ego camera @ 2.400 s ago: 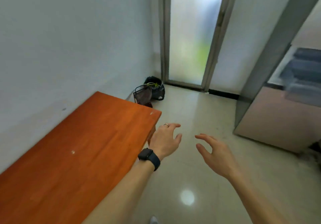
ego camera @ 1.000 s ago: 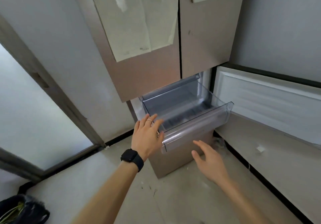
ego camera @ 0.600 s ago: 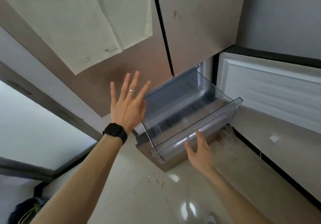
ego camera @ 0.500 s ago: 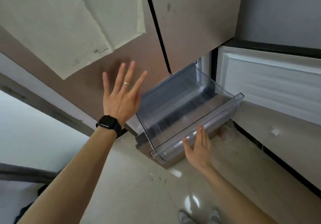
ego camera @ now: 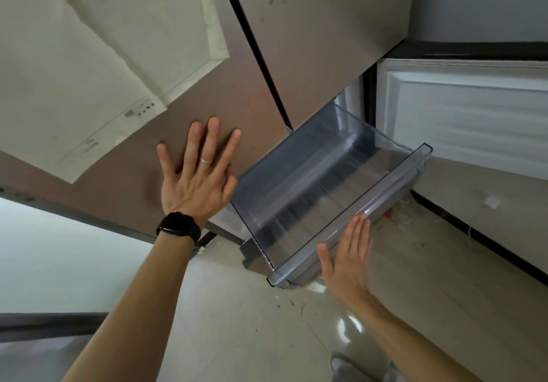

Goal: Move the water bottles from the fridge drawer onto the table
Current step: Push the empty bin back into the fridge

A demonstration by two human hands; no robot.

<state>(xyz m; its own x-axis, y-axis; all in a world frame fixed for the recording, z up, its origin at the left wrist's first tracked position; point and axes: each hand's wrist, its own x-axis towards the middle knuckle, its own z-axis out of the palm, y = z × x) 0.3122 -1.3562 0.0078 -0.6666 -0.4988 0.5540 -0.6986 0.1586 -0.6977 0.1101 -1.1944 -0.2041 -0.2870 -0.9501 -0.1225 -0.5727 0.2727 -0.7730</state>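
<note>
A clear plastic drawer point(ego camera: 394, 178) juts from the fridge point(ego camera: 326, 40), pulled well out, its ribbed bottom showing. Left of the drawer, the left hand point(ego camera: 197, 180) spreads flat against a door point(ego camera: 127, 180). The right hand point(ego camera: 347, 260), fingers straight and together, touches the drawer's front edge. Open floor point(ego camera: 237, 322) lies below the drawer.

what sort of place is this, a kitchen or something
Probably a home kitchen or utility corner, though little of the room shows: a tall brown fridge with paper sheets stuck on its door, a clear plastic drawer pulled out at its base, and a glossy pale floor.
</note>
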